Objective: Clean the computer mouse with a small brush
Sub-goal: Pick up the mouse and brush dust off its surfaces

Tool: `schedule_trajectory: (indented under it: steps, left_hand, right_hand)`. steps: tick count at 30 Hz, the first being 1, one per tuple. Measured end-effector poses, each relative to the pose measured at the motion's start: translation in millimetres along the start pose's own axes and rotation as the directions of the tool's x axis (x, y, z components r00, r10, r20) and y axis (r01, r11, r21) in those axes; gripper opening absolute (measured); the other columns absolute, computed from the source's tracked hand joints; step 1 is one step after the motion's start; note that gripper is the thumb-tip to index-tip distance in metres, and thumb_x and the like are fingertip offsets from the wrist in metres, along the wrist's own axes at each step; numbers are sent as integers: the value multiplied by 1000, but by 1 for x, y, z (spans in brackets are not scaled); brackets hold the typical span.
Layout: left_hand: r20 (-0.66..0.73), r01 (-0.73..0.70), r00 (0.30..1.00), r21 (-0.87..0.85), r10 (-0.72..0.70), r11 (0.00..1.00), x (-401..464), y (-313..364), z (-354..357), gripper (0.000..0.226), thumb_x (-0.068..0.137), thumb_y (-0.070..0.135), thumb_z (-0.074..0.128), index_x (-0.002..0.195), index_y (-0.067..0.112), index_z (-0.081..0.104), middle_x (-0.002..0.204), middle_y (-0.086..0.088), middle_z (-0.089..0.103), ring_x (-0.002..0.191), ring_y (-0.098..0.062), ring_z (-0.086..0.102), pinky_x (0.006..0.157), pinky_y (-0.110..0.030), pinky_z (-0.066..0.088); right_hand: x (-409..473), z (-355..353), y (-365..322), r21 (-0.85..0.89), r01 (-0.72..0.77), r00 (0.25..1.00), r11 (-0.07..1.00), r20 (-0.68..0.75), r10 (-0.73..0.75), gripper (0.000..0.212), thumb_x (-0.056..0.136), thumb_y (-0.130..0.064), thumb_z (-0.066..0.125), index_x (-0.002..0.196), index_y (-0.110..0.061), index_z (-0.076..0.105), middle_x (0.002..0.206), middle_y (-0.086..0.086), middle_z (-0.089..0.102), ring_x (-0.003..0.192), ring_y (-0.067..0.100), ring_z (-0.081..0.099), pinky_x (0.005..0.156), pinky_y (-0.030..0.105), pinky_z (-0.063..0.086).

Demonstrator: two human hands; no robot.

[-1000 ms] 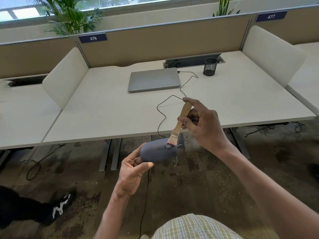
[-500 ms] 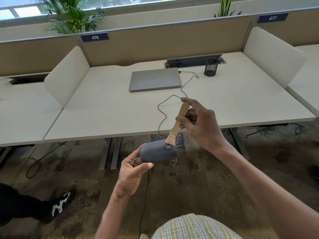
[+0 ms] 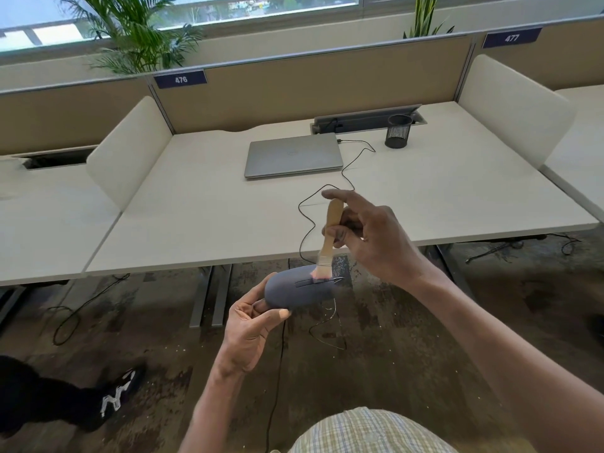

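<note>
A dark grey computer mouse (image 3: 294,291) is held in the air in front of the desk edge, above the floor. My left hand (image 3: 251,325) grips its near end between thumb and fingers. My right hand (image 3: 369,237) pinches the wooden handle of a small brush (image 3: 328,243), which stands nearly upright. The pale bristles touch the top of the mouse near its scroll wheel. The mouse's thin black cable (image 3: 313,210) loops over the desk towards the laptop.
A shut silver laptop (image 3: 292,154) lies on the white desk (image 3: 196,217), with a black mesh pen cup (image 3: 397,131) behind it to the right. White dividers flank the desk. A shoe (image 3: 117,395) of another person is on the floor at the left.
The brush has shifted slightly left along the top of the mouse and stands more upright. My left hand and the mouse have stayed in place.
</note>
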State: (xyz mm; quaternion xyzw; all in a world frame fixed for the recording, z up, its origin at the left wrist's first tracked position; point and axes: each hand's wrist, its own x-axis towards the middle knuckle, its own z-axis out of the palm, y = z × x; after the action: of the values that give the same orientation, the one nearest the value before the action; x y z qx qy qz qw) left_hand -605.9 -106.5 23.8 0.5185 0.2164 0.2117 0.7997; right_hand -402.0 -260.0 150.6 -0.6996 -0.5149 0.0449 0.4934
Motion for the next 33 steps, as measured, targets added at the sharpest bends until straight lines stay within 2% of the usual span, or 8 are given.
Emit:
schedule_trajectory:
  steps: [3, 6, 9, 16, 21, 23, 29, 33]
  left_hand:
    - [-6, 8, 1000, -9, -8, 1000, 0, 0, -2, 75, 71, -17, 78, 140, 6, 59, 109, -13, 81, 99, -23, 79, 93, -35, 63]
    - [-10, 17, 1000, -5, -17, 1000, 2, -1, -2, 74, 73, -20, 72, 141, 5, 58, 110, -13, 81, 100, -24, 79, 92, -34, 64]
    - [-13, 22, 1000, 3, -22, 1000, 5, 0, -2, 71, 74, -20, 72, 139, 7, 59, 111, -13, 81, 101, -23, 79, 89, -32, 65]
    - [-15, 15, 1000, -19, -15, 1000, 3, 0, -6, 70, 75, -16, 74, 139, 7, 60, 113, -13, 80, 102, -24, 79, 89, -32, 65]
    - [-32, 5, 999, -22, -6, 1000, 5, 0, -5, 71, 70, -12, 69, 137, 9, 60, 114, -11, 80, 103, -24, 78, 87, -31, 65]
    - [-37, -5, 999, -22, 4, 1000, 5, 0, -4, 71, 70, -11, 69, 138, 8, 60, 113, -11, 80, 103, -23, 78, 86, -31, 65]
    - [-36, -1, 999, -15, 1, 1000, 3, 0, -6, 72, 71, -11, 69, 139, 8, 59, 116, -12, 79, 106, -25, 78, 86, -30, 65]
    - [-36, 2, 999, -16, -2, 1000, 4, 1, -5, 70, 70, -11, 69, 137, 10, 61, 114, -10, 80, 104, -24, 78, 83, -29, 65]
  right_hand:
    - [0, -10, 3, -60, -2, 1000, 998, -1, 2, 56, 92, -1, 69, 142, -15, 49, 89, 1, 74, 77, 7, 72, 78, 33, 61]
    - [4, -11, 2, -15, 21, 998, 1000, -53, -22, 54, 92, -2, 69, 141, -13, 50, 89, -1, 74, 76, 7, 72, 77, 30, 61]
    - [5, -3, -1, 24, 49, 998, 998, -37, -49, 54, 92, -2, 69, 141, -14, 50, 90, 0, 75, 79, 10, 74, 77, 31, 62]
    - [0, -5, 9, -57, 17, 1000, 998, -25, -19, 54, 92, 1, 69, 141, -13, 51, 90, 4, 75, 79, 10, 73, 79, 35, 61]
    - [-3, -5, 8, 83, -28, 993, 996, -113, 37, 47, 91, 0, 70, 134, -12, 54, 88, 2, 77, 78, 4, 74, 74, 22, 61]
    - [-8, -1, 8, 112, -70, 990, 991, -113, 82, 45, 91, 1, 70, 130, -13, 54, 89, 0, 77, 79, 7, 75, 74, 25, 62]
    - [-9, 0, 13, 42, -135, 968, 990, -206, 140, 38, 91, -2, 71, 123, -14, 55, 86, 1, 75, 76, 13, 75, 72, 41, 63]
    - [-9, 2, 8, 94, -113, 960, 989, -247, 133, 37, 91, -4, 72, 122, -17, 56, 84, -2, 75, 74, 8, 75, 68, 32, 64]
